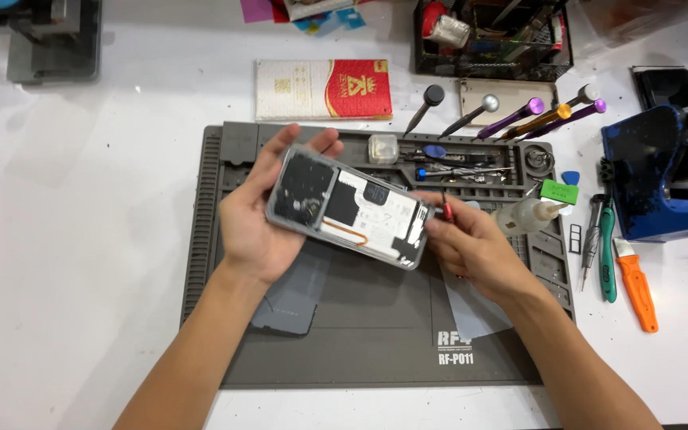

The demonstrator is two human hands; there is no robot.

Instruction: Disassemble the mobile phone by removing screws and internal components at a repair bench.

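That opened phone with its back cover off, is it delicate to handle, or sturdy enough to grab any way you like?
Probably delicate: the opened phone shows bare inner parts and a thin orange strip, so pressing there could do harm. It looks stiff, staying flat though the left hand and right hand support only its ends. Its smooth rounded edges may be slippery.

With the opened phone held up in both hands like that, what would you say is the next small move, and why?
Probably lower the opened phone flat onto the grey mat. The left hand cradles it in the air, tilted, while the right hand pinches its end and also holds a thin red-handled tool; resting it would likely steady it for the tool.
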